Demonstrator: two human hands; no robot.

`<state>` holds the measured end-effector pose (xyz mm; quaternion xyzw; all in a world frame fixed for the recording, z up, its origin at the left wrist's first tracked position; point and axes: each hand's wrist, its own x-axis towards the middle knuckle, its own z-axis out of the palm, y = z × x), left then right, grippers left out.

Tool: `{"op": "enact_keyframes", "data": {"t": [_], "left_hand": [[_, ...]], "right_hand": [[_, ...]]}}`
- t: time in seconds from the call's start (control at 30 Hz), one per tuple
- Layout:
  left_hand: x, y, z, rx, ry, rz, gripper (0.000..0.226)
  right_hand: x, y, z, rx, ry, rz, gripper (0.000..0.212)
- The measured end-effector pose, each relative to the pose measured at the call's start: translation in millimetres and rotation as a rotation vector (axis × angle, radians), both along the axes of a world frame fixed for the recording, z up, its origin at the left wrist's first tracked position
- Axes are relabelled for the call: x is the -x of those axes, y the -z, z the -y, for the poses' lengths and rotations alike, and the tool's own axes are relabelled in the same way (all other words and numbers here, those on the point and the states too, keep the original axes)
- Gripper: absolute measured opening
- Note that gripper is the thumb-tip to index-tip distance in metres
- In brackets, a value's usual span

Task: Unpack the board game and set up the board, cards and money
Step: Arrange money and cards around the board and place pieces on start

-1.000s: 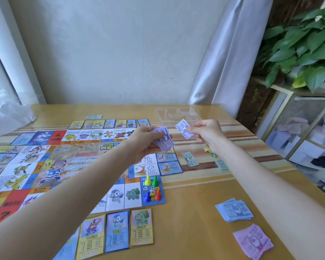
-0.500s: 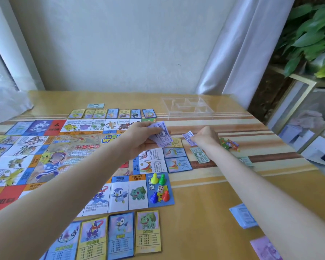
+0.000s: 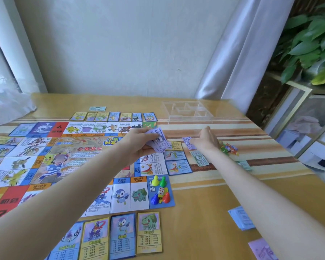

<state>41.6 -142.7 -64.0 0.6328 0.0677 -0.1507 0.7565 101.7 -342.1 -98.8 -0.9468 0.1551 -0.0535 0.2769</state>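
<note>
Upper left of frame: crumpled clear plastic wrap on the table, not your concern. Board is flat across left/centre, cards along its far edge and near edge, pawns + die on the start corner.

Centre: your left hand grips the purple note stack, fingers curled round it, thumb on top. Thin paper, light, floppy, slick, so notes will slide off each other. Hold it mid-stack w/ thumb pressure; don't fan.

Right of centre: your right hand is down at the table, fingertips on a single purple note lying just past the board's right edge. Can't tell if it's pinched or just pressed flat. Green note just below it. If it needs shifting, take an edge or corner; flat paper is hard to pick off the glossy top.

Upper right: empty clear tray. Lower right: blue stack, pink stack.
</note>
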Motion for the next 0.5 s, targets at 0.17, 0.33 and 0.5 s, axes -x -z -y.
{"op": "enact_keyframes", "data": {"t": [0.17, 0.33, 0.5], "left_hand": [[-3.2, -8.2, -6.6, -0.002, -0.018, 0.038, 0.007], [-10.9, -17.7, -30.6, -0.012, -0.084, 0.074, 0.007], [-21.7, -24.1, -67.0, 0.047, -0.101, 0.115, 0.010]], "right_hand": [[14.7, -49.7, -24.4, -0.355, -0.273, 0.093, 0.022], [16.6, -67.9, -81.4, -0.491, -0.640, -0.087, 0.018], [-5.1, -72.7, -116.0, -0.655, -0.639, -0.044, 0.019]]}}
